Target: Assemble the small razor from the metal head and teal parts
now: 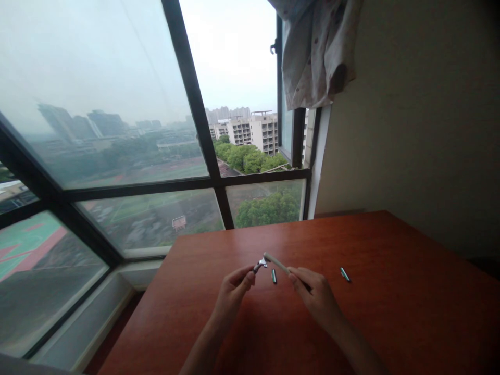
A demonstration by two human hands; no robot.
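In my left hand [237, 285] is a razor handle [258, 266], pinched between thumb and fingers, its metal end pointing up and away. My right hand [312, 286] is closed around a pale, slim toothbrush [278, 263]. The toothbrush's head meets the metal end of the razor handle; whether they touch, I cannot tell. A dark green razor cartridge [274, 276] lies on the table just beyond and between my hands. Farther right, a second razor cartridge [345, 274] rests on the wood.
The reddish-brown wooden table [219, 333] reaches to the window [136, 192] at the back. One window pane [291, 130] stands open, with a curtain [318, 57] hanging beside it. A plain wall [406, 130] rises along the right.
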